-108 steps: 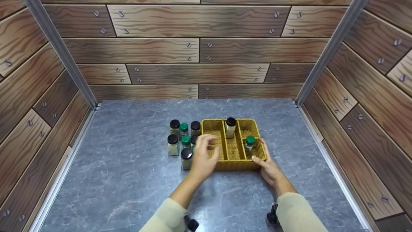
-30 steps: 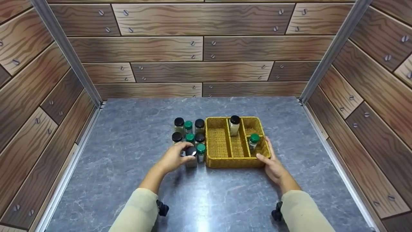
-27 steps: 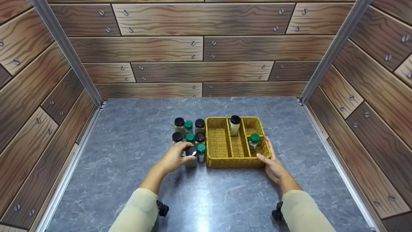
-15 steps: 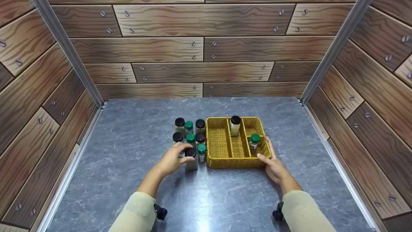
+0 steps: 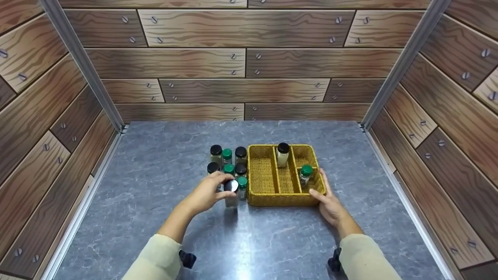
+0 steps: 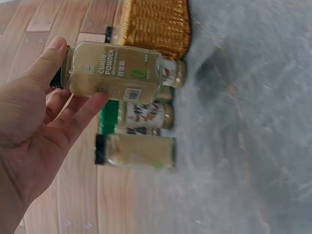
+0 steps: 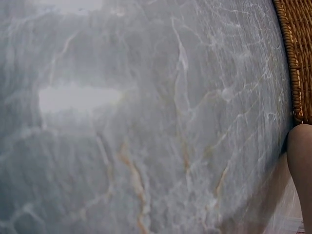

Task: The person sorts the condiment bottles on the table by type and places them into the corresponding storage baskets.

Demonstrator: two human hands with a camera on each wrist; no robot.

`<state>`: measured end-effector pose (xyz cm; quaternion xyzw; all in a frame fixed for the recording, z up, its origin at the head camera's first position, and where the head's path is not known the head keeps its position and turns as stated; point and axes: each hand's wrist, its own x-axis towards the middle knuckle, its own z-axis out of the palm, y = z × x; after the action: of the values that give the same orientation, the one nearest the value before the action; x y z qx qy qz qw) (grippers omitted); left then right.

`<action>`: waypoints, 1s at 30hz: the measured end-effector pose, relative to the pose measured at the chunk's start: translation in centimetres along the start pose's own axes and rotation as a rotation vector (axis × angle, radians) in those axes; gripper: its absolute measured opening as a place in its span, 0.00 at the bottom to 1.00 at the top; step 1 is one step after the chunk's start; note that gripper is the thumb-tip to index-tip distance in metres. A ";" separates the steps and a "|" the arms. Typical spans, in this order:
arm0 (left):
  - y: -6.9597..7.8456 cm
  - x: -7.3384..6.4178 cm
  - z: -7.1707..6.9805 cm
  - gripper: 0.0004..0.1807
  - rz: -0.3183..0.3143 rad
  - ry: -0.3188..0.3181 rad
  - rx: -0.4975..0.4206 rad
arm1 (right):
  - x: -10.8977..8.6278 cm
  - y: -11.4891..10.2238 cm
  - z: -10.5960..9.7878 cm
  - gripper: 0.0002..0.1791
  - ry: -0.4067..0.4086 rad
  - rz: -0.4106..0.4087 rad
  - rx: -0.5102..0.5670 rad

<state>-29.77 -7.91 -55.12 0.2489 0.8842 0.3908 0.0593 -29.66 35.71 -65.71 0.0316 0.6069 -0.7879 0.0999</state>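
My left hand pinches a spice jar by its black lid, just in front of the group of jars. In the left wrist view the jar, labelled cumin powder, stands clear of the grey surface. My right hand grips the front right corner of a yellow woven basket, thumb on the rim and fingers along the outer side. Inside the divided basket are a black-lidded jar in the middle compartment and a green-lidded jar in the front right one.
Several upright jars, such as a green-lidded one and a black-lidded one, stand close together along the basket's left side. Wood-patterned walls enclose the grey marbled table at the back and sides.
From reaching over the basket's left side, my left hand has moved left to the front black-lidded jar, gripped its lid and raised it slightly. My right hand stays on the basket.
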 end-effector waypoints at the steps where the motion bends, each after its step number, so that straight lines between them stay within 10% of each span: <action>1: 0.3 0.1 -0.2 0.29 0.006 -0.014 0.007 | 0.0 0.0 0.0 0.55 0.002 0.001 0.000; 14: 3.4 2.9 -1.4 0.26 0.178 -0.025 0.043 | -0.1 0.1 0.1 0.54 -0.010 -0.006 0.007; 30: 4.7 6.2 -1.5 0.27 0.109 -0.068 0.030 | 0.0 0.2 0.2 0.55 -0.010 -0.001 -0.002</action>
<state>-33.80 -3.20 -50.19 0.3108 0.8725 0.3716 0.0641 -29.60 35.52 -65.80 0.0272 0.6071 -0.7875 0.1025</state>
